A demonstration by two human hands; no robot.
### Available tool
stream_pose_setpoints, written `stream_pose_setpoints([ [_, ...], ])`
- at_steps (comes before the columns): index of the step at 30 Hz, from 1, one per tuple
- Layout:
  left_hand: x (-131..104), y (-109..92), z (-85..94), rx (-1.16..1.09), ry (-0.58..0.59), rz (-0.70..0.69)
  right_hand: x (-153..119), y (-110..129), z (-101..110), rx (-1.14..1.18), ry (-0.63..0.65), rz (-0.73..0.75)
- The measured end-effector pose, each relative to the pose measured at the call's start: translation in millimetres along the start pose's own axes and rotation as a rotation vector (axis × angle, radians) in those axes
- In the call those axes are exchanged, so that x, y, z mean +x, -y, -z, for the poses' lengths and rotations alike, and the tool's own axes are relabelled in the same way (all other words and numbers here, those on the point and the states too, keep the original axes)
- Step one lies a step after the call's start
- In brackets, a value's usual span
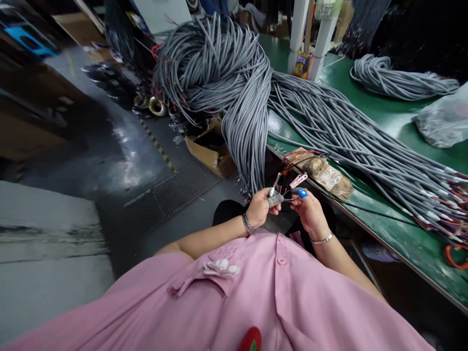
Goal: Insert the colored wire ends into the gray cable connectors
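Near my lap, my left hand (259, 208) is closed around the end of a cable, its thumb in a grey finger cover (275, 200). Stripped coloured wires (279, 189) fan out above its fingertips. My right hand (310, 213) is pinched on thin wires (288, 200) that stretch across from the left hand. Something blue (302, 193) wraps one of its fingers, beside a dark grey cover. Just beyond the hands, a pink clip-like piece (299, 181) sits by the table edge. The exact fingertip contact is too small to make out.
A large coil of grey cables (215, 63) hangs over the near corner of the green table (397, 124). More grey cables (340, 117) stretch along it to the right. A taped block (327, 178) lies at the edge. Below stands an open cardboard box (214, 156).
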State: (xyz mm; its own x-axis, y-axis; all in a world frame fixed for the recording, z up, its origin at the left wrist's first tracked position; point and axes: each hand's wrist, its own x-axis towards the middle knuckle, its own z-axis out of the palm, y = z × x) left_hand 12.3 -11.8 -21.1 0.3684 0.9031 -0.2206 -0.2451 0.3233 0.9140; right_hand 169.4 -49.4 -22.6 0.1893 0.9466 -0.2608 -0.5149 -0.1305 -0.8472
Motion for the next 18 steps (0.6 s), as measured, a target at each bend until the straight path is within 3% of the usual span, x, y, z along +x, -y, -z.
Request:
stream_pose_setpoints([
  [12,0,-6,0.2,-0.016,-0.010,-0.002,8,1,3,0.031,0.106,-0.072],
  [18,3,-15,-3.3,-0.066,0.042,-0.009,30,5,10,0.128,0.053,-0.157],
])
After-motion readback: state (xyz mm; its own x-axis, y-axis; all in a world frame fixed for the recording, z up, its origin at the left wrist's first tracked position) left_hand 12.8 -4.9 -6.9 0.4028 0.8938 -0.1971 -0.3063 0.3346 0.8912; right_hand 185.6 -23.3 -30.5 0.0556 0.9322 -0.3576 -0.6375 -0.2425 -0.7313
